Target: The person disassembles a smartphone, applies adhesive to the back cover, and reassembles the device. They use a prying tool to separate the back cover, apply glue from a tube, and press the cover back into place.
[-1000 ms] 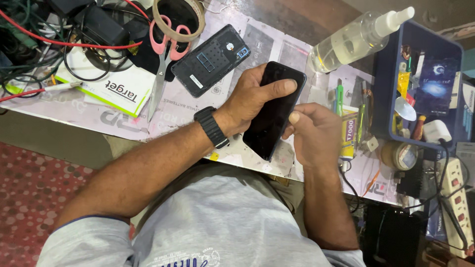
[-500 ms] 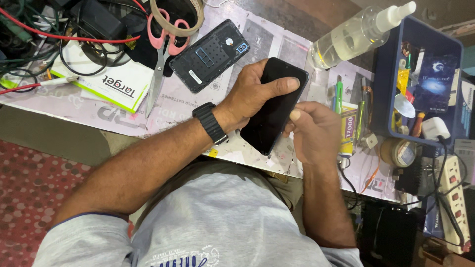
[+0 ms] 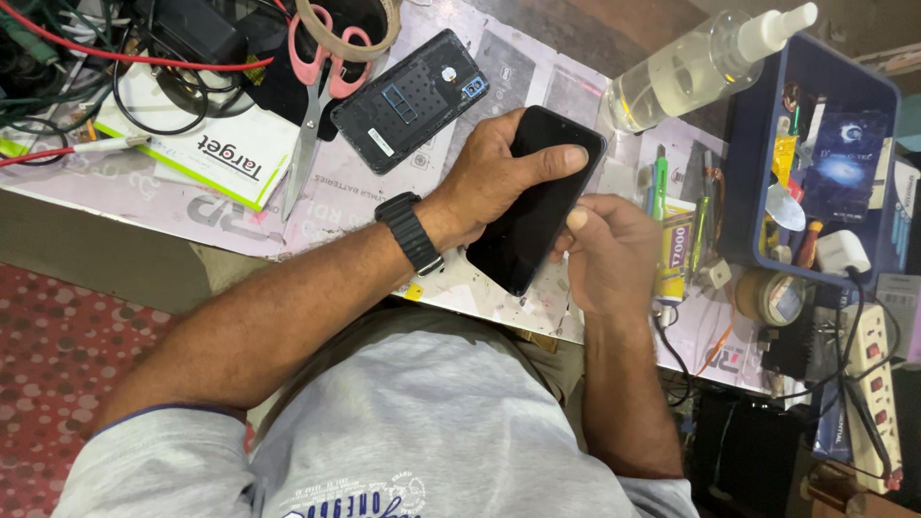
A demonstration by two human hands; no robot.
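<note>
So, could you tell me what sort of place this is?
Probably a phone repair bench: an opened phone back lies beside scissors, and a blue tray holds small tools.

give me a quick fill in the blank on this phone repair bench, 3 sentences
1. The left hand grips a black ____ with a dark screen, and the right hand touches its edge.
2. The left wrist wears a black ____.
3. The scissors on the table have ____ handles.

Missing words: phone; watch; pink
</note>
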